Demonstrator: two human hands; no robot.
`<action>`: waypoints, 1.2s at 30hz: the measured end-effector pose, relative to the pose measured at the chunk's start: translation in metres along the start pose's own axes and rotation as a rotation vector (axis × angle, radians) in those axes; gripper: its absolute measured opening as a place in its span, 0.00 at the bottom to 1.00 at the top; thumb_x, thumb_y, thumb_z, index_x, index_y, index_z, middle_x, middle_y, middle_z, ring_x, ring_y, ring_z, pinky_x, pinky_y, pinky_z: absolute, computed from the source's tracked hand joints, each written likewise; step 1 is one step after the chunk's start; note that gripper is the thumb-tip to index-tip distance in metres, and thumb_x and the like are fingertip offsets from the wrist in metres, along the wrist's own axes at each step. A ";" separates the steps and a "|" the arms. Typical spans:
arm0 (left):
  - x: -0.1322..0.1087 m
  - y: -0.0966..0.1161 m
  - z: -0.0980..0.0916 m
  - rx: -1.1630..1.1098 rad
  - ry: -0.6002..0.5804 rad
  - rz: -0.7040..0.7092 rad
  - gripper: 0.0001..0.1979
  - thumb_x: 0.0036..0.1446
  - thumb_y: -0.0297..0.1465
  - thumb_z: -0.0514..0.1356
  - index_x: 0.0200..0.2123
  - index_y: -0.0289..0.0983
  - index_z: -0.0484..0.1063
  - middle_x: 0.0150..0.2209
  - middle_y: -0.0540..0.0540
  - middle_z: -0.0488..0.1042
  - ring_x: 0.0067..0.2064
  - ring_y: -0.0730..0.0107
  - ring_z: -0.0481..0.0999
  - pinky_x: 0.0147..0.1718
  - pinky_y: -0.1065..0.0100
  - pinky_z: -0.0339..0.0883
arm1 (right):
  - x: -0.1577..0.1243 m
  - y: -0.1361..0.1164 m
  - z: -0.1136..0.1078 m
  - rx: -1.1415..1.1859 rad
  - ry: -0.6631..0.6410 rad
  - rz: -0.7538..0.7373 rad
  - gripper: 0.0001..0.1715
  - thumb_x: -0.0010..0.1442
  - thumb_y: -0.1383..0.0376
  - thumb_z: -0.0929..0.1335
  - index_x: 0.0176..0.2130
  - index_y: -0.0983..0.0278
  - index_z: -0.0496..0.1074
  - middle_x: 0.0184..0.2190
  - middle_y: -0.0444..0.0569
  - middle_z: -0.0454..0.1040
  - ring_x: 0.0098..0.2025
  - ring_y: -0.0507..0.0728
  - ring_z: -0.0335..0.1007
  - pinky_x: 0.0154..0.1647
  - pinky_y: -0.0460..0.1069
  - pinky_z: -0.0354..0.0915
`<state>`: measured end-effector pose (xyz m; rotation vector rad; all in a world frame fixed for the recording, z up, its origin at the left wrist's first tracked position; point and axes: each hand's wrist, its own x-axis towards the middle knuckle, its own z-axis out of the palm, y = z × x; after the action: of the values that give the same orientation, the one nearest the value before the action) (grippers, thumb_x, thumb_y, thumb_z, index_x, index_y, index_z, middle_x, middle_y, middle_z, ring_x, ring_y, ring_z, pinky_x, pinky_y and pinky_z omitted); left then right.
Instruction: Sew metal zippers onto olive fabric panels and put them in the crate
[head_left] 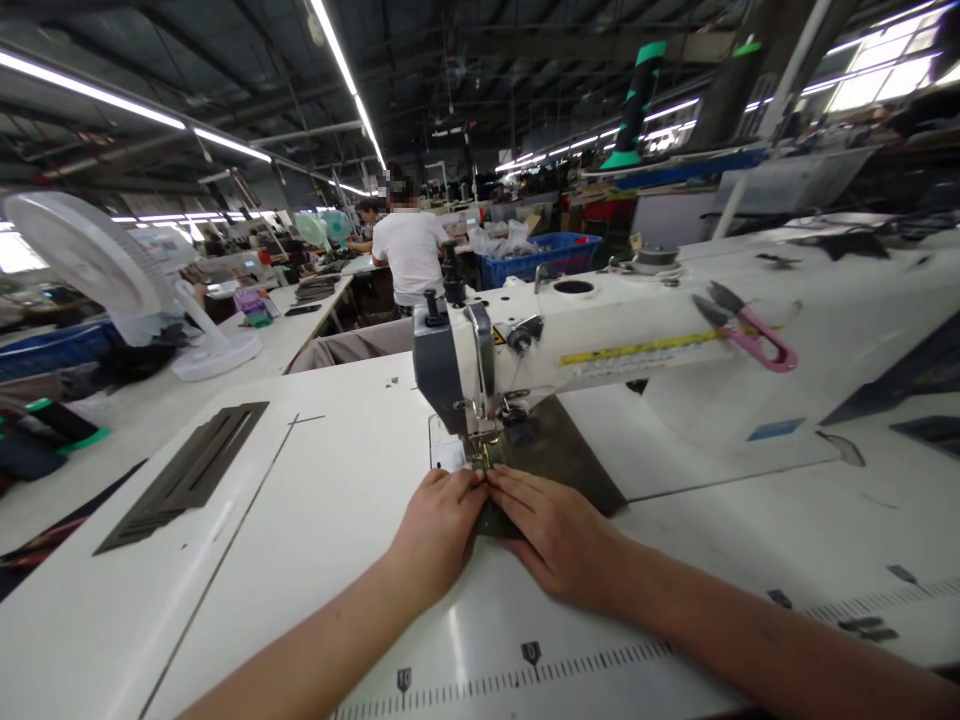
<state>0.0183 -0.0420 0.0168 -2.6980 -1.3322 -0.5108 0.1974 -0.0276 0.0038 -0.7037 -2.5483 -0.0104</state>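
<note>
A white sewing machine (600, 335) stands on the white table (315, 520). A dark grey fabric piece (559, 450) lies under its presser foot (484, 450). My left hand (439, 530) lies flat at the fabric's near left edge, fingertips close to the foot. Just right of it, my right hand (555, 535) presses flat on the fabric, fingers stretched toward the needle. The two hands touch at the fingertips. The fabric's near end is hidden under them.
A stack of dark fabric strips (187, 475) lies on the table at left. Pink thread snips (750, 325) rest on the machine arm. A white desk fan (112, 275) stands at far left. A person in a white shirt (409, 250) works behind, near a blue crate (544, 258).
</note>
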 end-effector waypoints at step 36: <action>0.005 -0.009 -0.001 0.188 0.056 0.168 0.12 0.60 0.22 0.46 0.32 0.32 0.69 0.29 0.43 0.70 0.29 0.65 0.72 0.29 0.65 0.71 | 0.009 0.004 0.014 -0.078 0.220 -0.021 0.15 0.56 0.77 0.61 0.39 0.79 0.73 0.39 0.60 0.75 0.43 0.60 0.72 0.48 0.50 0.68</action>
<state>0.0139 -0.0329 0.0192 -2.5904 -1.0696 -0.4187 0.1862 -0.0178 -0.0044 -0.6664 -2.3541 -0.1848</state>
